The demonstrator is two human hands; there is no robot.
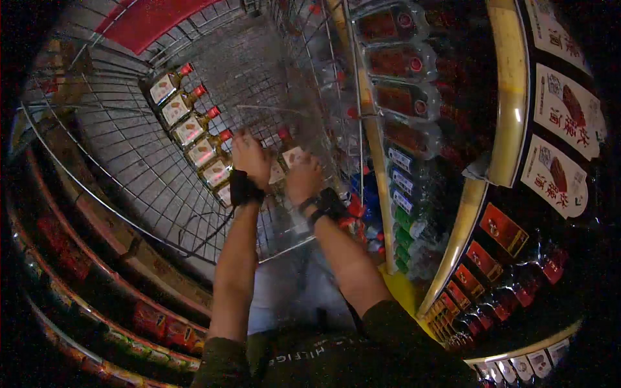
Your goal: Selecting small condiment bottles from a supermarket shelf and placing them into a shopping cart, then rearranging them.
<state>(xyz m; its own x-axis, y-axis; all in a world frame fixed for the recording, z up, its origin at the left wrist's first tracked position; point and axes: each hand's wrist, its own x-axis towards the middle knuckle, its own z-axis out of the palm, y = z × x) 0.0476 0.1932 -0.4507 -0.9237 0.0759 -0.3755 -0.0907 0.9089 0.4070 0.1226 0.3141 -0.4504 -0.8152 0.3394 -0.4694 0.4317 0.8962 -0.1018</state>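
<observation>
Several flat glass bottles [189,131] with red caps and pale labels lie in a slanting row inside a wire shopping cart [140,160]. My left hand [250,157] is over the cart beside the row, close to a red cap; its fingertips and anything under them are hard to make out. My right hand [304,179] is closed around the lower part of another red-capped bottle [293,156], apart from the row. Part of a further pale label [276,172] shows between my hands. Dark bands circle both wrists.
On the right, shelves with yellowish edges [376,160] hold clear plastic containers [400,63] and red boxes [503,229]. Printed signs [565,106] hang from the upper shelf. Curved shelves of packaged goods [160,322] run along the lower left. A red panel [150,22] crosses the cart's far end.
</observation>
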